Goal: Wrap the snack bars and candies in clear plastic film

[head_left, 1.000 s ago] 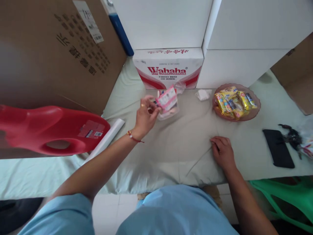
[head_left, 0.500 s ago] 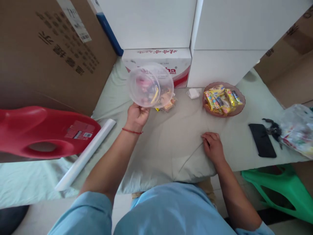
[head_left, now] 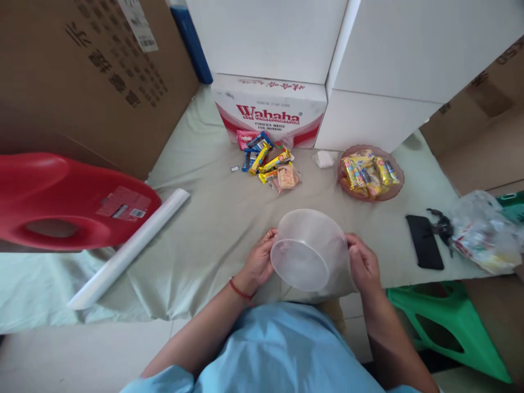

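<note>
A clear, round plastic bowl (head_left: 311,251) is held tilted on its side above the near edge of the table, with nothing visible inside it. My left hand (head_left: 261,259) grips the bowl's left side, fingers closed on it. On the opposite side, my right hand (head_left: 362,262) is closed on the bowl as well. Beyond it lies a pile of wrapped snacks (head_left: 268,161) in blue, yellow and pink packets. A pinkish scalloped bowl (head_left: 370,194) full of yellow snack packets stands farther right, with a small white packet (head_left: 325,159) beside it.
A Wahaba-lettered carton (head_left: 270,109) stands behind the snacks, against white boxes. At left are a large cardboard box (head_left: 123,125), a red jug (head_left: 82,202) and a white roll (head_left: 131,248). Right are a black phone (head_left: 424,242), keys (head_left: 444,225), a plastic bag (head_left: 487,234) and a green stool (head_left: 454,327).
The clear bowl has come down from over the snack pile toward me and to the right. My right hand, earlier on the cloth, now holds it too.
</note>
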The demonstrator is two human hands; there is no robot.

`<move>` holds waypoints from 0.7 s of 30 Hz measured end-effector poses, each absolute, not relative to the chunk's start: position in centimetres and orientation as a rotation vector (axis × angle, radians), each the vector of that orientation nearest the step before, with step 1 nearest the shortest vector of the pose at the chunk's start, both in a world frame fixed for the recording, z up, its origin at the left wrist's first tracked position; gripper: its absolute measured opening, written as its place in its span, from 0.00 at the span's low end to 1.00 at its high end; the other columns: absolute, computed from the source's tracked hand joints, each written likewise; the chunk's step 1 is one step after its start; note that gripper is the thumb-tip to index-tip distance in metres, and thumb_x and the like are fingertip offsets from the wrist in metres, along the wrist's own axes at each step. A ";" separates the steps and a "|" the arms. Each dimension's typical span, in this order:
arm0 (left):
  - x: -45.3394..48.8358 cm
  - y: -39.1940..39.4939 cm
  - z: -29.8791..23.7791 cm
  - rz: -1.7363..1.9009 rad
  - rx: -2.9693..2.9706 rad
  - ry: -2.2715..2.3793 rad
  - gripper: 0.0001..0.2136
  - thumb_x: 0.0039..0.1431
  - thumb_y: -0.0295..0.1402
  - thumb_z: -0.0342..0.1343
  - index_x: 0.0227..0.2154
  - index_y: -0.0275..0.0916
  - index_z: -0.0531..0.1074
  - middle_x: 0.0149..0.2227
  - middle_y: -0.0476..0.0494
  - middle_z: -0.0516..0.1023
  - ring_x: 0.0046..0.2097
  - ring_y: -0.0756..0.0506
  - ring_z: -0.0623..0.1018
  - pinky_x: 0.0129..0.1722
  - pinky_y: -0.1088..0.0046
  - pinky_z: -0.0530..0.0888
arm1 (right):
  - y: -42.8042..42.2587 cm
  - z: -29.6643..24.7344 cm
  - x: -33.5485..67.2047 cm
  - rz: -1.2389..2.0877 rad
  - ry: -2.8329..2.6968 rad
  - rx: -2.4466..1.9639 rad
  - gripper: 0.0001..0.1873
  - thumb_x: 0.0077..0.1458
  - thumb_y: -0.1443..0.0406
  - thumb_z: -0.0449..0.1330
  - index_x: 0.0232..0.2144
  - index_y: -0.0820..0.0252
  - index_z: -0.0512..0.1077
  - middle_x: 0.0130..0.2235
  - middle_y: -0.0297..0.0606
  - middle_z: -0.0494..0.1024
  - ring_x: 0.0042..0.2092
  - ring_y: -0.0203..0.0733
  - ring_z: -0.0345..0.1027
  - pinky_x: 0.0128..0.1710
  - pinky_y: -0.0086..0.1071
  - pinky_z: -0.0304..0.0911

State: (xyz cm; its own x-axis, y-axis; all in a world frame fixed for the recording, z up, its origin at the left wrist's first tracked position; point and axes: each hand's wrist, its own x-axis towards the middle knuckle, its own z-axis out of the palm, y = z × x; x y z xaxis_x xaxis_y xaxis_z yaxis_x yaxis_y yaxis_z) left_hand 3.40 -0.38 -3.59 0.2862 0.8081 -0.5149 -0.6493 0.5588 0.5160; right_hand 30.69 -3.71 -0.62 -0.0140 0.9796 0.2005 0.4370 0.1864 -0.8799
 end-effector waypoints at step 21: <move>0.1 -1.2 -3.6 0.987 0.282 0.826 0.20 0.47 0.39 0.78 0.36 0.40 0.73 0.28 0.54 0.73 0.26 0.54 0.71 0.25 0.80 0.69 | 8.0 -4.8 48.9 -0.434 -1.757 -2.161 0.27 0.64 0.54 0.57 0.53 0.73 0.76 0.43 0.60 0.78 0.46 0.60 0.68 0.52 0.54 0.63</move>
State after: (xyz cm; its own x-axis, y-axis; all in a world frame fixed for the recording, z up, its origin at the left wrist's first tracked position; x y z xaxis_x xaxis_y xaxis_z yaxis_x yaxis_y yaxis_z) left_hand 0.10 -1.19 -3.55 0.2849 0.8257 -0.4868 -0.6247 0.5451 0.5591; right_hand 48.88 8.04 -4.83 0.1969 0.8822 0.4277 0.9799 -0.1913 -0.0565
